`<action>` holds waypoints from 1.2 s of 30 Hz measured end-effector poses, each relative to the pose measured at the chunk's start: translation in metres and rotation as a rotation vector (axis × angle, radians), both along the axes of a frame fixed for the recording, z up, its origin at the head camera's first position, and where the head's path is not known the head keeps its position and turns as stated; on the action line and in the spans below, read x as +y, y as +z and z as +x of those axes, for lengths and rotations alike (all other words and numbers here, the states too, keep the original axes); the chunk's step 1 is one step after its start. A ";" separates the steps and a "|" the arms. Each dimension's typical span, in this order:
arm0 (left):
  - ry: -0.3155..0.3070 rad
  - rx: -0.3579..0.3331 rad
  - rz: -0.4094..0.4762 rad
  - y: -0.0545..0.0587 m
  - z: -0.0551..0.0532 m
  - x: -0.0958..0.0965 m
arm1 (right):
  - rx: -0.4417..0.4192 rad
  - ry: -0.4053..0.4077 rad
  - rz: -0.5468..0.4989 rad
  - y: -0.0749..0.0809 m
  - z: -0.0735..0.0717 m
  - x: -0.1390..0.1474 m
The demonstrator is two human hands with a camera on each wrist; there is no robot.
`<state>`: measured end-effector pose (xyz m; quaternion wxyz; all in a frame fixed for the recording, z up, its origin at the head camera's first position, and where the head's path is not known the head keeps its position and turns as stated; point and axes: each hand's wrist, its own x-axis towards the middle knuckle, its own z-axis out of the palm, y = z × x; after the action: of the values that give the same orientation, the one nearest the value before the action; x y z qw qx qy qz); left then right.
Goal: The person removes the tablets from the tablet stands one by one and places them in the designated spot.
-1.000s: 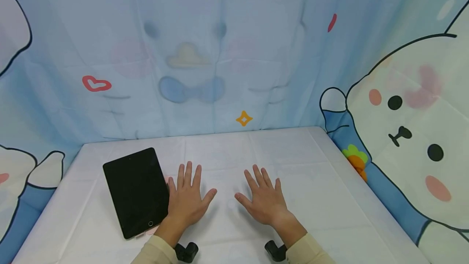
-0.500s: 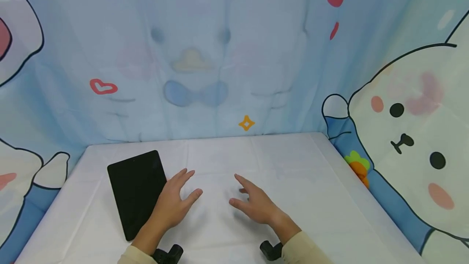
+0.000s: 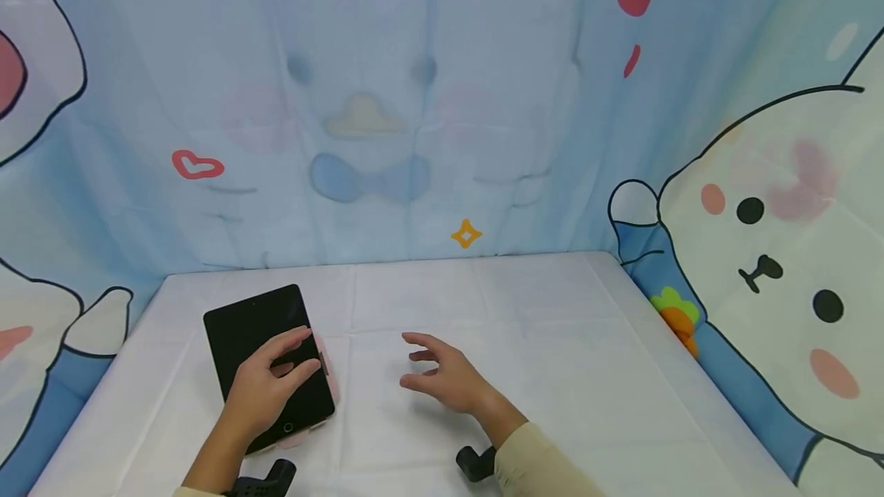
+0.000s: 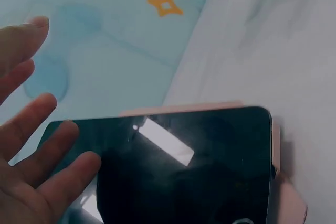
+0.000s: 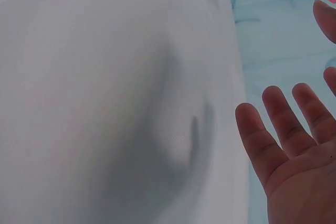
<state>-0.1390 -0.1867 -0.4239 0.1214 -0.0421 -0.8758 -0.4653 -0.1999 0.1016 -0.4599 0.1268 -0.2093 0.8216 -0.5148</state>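
Note:
A tablet [image 3: 249,322] with a dark glossy screen and a round home button lies tilted on the left part of the table. Something pale pink [image 4: 291,203] sticks out from under its edges; whether it is a case or a separate thing I cannot tell. My left hand [image 3: 262,386] hovers over the tablet, fingers loosely bent, thumb apart, holding nothing. In the left wrist view its fingers [image 4: 71,182] spread above the screen. To the right of the tablet, my right hand [image 3: 445,374] is in the air over the cloth, relaxed and holding nothing.
A white cloth covers the table [image 3: 552,343]. Behind it hangs a blue printed curtain [image 3: 373,44], which also runs down the right side with a large cartoon animal. Black wrist mounts [image 3: 476,464] sit at both sleeves.
My left hand has moved left from beside the tablet to above it. My right hand has turned more sideways and shifted left. The tablet has stayed put on the table.

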 end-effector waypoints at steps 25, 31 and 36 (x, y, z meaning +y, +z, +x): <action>0.209 -0.079 -0.060 0.000 0.016 -0.067 | -0.012 0.044 0.003 0.003 -0.009 -0.047; 0.264 -0.116 -0.019 -0.003 0.016 -0.076 | 0.003 0.062 0.025 0.007 -0.012 -0.054; 0.278 -0.142 -0.013 -0.008 0.015 -0.082 | -0.015 0.069 0.001 0.009 -0.012 -0.061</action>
<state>-0.1241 -0.2688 -0.4321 0.1223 0.1117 -0.8825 -0.4402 -0.2120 0.0406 -0.4509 0.1506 -0.2335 0.8131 -0.5114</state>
